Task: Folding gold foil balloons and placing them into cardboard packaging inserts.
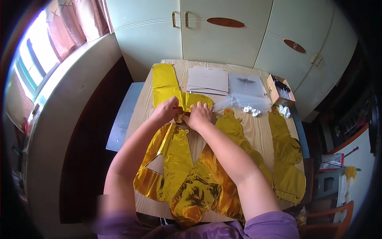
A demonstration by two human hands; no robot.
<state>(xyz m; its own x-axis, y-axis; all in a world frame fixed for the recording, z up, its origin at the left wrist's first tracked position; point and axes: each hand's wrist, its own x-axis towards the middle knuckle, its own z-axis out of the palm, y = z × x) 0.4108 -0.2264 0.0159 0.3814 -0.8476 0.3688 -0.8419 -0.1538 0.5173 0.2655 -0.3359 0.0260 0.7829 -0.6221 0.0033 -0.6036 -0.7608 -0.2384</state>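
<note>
A flat gold foil balloon point(165, 81), shaped like an L, lies at the far left of the table. My left hand point(167, 110) is closed, pinching its near edge. Close beside it, my right hand point(199, 115) has its fingers bent over the same balloon's near edge, thumb toward the left hand. What exactly lies between the fingertips is partly hidden. Nearer to me lies another gold foil balloon point(177, 159), shaped like an A. A crumpled, shiny gold balloon point(195, 191) is below my right forearm, which partly covers a further gold balloon point(234, 131).
One more gold foil balloon point(288, 171) lies along the right edge. At the back are grey card sheets point(207, 81), clear plastic sleeves point(246, 87) and a small wooden box point(272, 88) with dark items. Small white rolls point(252, 112) sit before the sleeves. Cabinets point(223, 44) stand behind the table.
</note>
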